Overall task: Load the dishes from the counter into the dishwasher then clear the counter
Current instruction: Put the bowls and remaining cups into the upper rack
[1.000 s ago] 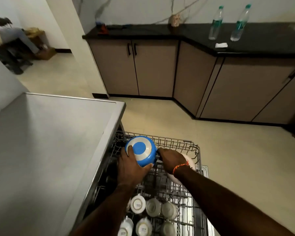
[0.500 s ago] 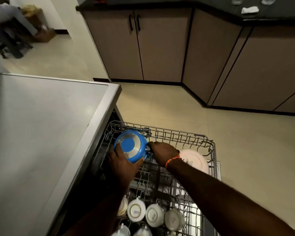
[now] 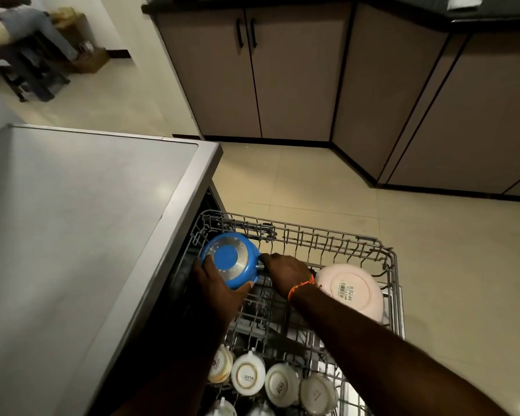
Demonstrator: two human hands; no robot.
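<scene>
A blue pan (image 3: 230,261) with a steel ring on its base lies upside down at the far left corner of the pulled-out dishwasher rack (image 3: 321,240). My left hand (image 3: 216,285) grips its near rim. My right hand (image 3: 284,273) holds the pan's dark handle on the right side. A pale pink plate (image 3: 353,291) leans bottom-up at the rack's right. Several white cups (image 3: 248,376) stand upside down at the rack's near end.
The grey dishwasher top (image 3: 72,235) spreads out on the left. Brown cabinets (image 3: 282,76) under a black counter line the far wall, with beige floor (image 3: 448,265) between. A seated person (image 3: 15,28) is at the far left.
The view has tilted down and nearer. Both hands lowered the blue pan toward the rack's far left corner, and its base now faces up more squarely.
</scene>
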